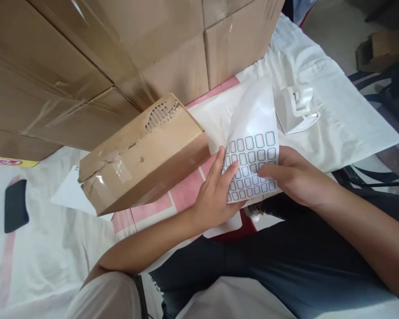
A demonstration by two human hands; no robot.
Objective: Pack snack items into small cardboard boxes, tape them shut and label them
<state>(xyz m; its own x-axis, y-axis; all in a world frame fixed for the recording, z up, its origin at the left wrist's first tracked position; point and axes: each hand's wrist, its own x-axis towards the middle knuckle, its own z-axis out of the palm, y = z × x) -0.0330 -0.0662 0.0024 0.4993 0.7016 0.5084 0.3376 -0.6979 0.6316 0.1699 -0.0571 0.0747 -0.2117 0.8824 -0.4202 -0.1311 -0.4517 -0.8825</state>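
Centrally, in the head view, both hands hold a sheet of blue-outlined labels (pixel 252 153) above the pale cloth (pixel 329 110). The left hand (pixel 213 192) pinches its left edge, thumb on top; the right hand (pixel 284 173) grips the right edge, thumb over the labels. A worn cardboard box (pixel 146 159) lies to the left, a white dispenser (pixel 295 110) far right, and stacked cartons (pixel 159 44) at the far side.
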